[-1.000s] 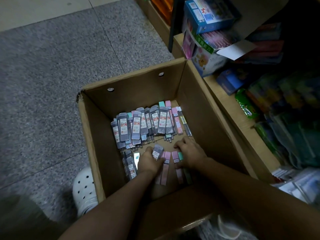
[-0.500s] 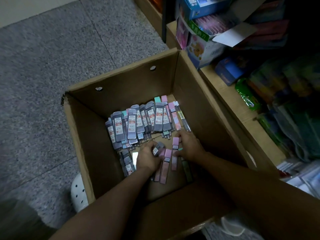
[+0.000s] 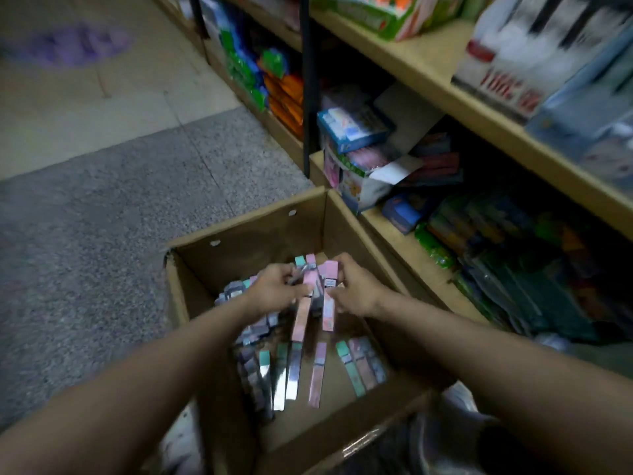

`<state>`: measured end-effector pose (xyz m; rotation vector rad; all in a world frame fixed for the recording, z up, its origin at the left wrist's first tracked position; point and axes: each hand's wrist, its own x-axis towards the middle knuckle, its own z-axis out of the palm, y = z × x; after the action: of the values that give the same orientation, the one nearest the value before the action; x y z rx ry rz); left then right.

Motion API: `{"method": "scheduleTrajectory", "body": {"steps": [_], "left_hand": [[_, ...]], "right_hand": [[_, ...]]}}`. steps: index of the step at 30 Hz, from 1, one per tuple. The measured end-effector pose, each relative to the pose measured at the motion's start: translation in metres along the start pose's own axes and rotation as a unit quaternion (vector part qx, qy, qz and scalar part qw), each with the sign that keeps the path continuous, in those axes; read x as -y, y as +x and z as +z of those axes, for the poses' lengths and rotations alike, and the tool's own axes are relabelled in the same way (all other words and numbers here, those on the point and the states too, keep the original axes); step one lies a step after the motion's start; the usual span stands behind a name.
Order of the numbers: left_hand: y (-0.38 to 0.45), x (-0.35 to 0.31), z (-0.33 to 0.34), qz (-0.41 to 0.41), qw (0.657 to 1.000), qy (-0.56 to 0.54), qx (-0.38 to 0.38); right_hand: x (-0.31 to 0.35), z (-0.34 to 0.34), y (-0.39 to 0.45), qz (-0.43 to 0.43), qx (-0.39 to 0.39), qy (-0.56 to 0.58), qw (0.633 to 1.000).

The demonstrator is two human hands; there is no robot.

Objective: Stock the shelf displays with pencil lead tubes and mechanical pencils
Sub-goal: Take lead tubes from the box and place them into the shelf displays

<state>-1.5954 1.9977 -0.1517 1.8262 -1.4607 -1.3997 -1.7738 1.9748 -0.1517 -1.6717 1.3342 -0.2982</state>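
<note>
Motion blur softens the near arms and the print on every pack. In the open brown cardboard box (image 3: 246,255), loose pink, mint and grey pencil lead tubes (image 3: 317,375) lie on the bottom. Above them, the left hand (image 3: 274,286) and right hand (image 3: 356,289) curl round a shared bundle of long pink packs (image 3: 313,303), lifted upright. Beyond, speckled grey floor (image 3: 102,207) meets tan wooden shelves (image 3: 442,80) crowded with smeared, unreadable stationery boxes.

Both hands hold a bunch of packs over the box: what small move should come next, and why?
Probably lift the pink packs clear of the cardboard box toward the shelf. The left hand and right hand grip them together, above the loose packs on the box floor.
</note>
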Motion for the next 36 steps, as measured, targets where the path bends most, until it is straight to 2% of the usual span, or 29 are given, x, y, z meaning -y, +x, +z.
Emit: {"method": "scheduleTrajectory", "body": {"steps": [3, 5, 11, 15, 21, 25, 31, 34, 36], "left_hand": [[-0.007, -0.059, -0.031, 0.068, 0.994, 0.06, 0.056], [-0.015, -0.093, -0.041, 0.119, 0.987, 0.062, 0.086], [-0.031, -0.181, -0.02, 0.237, 0.955, -0.157, 0.083], [-0.04, -0.23, 0.006, 0.287, 0.931, -0.198, 0.107], [-0.053, -0.275, 0.043, 0.308, 0.901, -0.244, 0.186], [-0.054, -0.29, 0.052, 0.327, 0.889, -0.214, 0.239], [-0.043, -0.294, 0.053, 0.311, 0.908, -0.189, 0.207], [-0.038, -0.296, 0.049, 0.314, 0.903, -0.202, 0.212], [-0.035, -0.297, 0.046, 0.32, 0.899, -0.204, 0.217]], "right_hand": [[0.043, -0.049, -0.02, -0.043, -0.029, -0.021, 0.998], [0.069, -0.08, -0.041, -0.061, -0.057, -0.016, 0.996], [0.101, -0.151, -0.116, -0.073, -0.185, 0.046, 0.979], [0.106, -0.184, -0.158, -0.058, -0.259, 0.047, 0.963], [0.105, -0.208, -0.205, -0.043, -0.34, 0.017, 0.939], [0.102, -0.226, -0.225, -0.034, -0.389, -0.024, 0.92], [0.116, -0.284, -0.238, -0.046, -0.512, -0.083, 0.854], [0.125, -0.313, -0.229, -0.04, -0.557, -0.192, 0.807], [0.128, -0.325, -0.218, -0.045, -0.558, -0.234, 0.795]]}}
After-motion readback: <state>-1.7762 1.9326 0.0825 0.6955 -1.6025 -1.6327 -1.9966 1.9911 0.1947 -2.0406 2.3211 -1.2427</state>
